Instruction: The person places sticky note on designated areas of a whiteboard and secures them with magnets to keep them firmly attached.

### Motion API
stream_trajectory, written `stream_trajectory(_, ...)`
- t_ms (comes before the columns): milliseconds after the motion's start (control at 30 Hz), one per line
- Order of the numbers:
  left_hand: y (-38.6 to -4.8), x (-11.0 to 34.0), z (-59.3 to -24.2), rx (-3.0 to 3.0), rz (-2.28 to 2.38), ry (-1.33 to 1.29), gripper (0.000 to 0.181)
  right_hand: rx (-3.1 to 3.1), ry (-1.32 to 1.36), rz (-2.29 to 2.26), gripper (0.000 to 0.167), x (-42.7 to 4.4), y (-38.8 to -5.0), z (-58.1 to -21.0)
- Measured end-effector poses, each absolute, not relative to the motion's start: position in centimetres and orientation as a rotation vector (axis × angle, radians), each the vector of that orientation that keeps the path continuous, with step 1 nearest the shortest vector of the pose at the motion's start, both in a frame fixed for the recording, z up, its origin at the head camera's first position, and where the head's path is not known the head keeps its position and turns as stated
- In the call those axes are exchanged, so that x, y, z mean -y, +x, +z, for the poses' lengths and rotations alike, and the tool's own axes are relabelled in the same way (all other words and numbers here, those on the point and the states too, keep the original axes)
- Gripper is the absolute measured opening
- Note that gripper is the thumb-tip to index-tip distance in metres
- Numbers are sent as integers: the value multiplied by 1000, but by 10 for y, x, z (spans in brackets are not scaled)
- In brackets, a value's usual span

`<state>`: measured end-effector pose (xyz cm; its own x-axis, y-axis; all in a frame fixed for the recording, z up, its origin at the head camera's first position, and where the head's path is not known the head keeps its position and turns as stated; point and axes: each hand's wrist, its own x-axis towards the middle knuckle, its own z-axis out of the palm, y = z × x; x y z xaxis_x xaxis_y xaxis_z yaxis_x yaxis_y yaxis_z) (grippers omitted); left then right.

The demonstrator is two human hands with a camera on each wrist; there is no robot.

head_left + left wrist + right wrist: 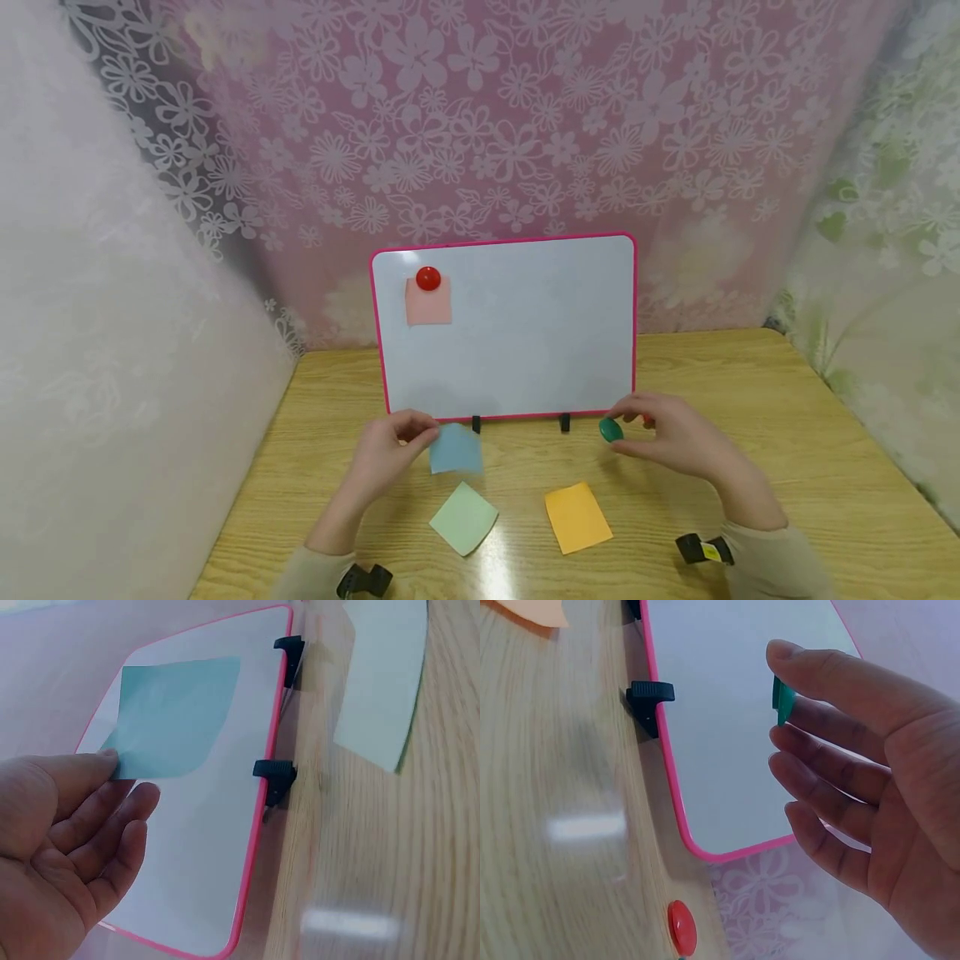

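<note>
Pink floral backdrop (510,125) behind whiteboard (wb) (525,333) on wood table (750,375); L hand (384,448) pinching blue note (455,451) at edge, in front of wb's lower L; R hand (678,433) grasping green magnet (611,430) btwn thumb + fingers, near wb's lower R corner; 2nd red magnet (682,928) on table near same corner; green note (463,519), orange note (577,518) in front of wb; pink note (428,305) w/ red magnet (428,278) on wb, upper L.
</note>
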<state>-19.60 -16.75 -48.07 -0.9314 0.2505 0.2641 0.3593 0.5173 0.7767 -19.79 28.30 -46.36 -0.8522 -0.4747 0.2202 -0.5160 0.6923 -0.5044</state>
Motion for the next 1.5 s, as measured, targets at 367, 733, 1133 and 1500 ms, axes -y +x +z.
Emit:
stream_trajectory(367, -200, 150, -476, 2513, -1651, -415, 20, 2756, 871, 921, 27, -273, -203, -456)
stream_trajectory(733, -203, 128, -468, 2374, -1868, -310, 16, 2664, 919, 952, 35, -262, -208, -450)
stream_trajectory(1133, -212, 118, -469, 2300, -1935, -245, 10, 2570, 952, 965, 37, -246, -216, -444)
stream_trajectory(1500, -217, 109, -466, 2193, -2048, -195, 13, 2536, 949, 1002, 40, -237, -220, -441)
